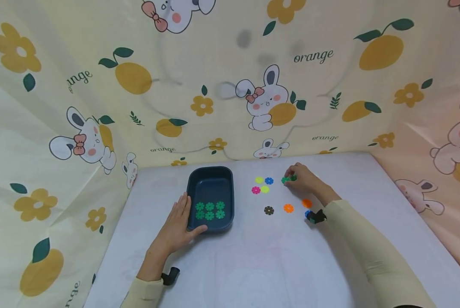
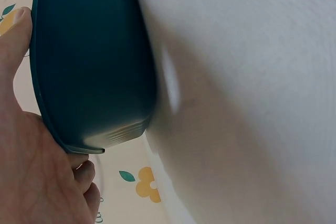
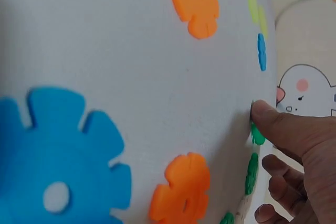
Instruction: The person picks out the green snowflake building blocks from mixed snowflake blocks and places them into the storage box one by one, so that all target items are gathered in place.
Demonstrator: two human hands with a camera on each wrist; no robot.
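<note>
A dark blue tray (image 1: pixel 210 170) stands on the table, with several green interlocking discs (image 1: pixel 209 206) in rows at its near end. My left hand (image 1: pixel 177 226) rests against the tray's near-left corner, fingers straight along its left side and thumb by the near rim. At the back right, my right hand (image 1: pixel 303 177) pinches at a green disc (image 3: pixel 258 134) with thumb and fingers, low over the table. The index fingertip is hidden behind the thumb in the right wrist view. Another green disc (image 3: pixel 252 173) lies beneath the hand.
Between tray and right hand lie yellow (image 1: pixel 265 189), pink (image 1: pixel 256 190) and blue discs (image 1: pixel 268 181). Nearer are a black disc (image 1: pixel 269 210) and two orange discs (image 1: pixel 288 208). A blue disc (image 3: pixel 55 156) lies under the right wrist. A printed cloth (image 1: pixel 222 102) hangs behind the table.
</note>
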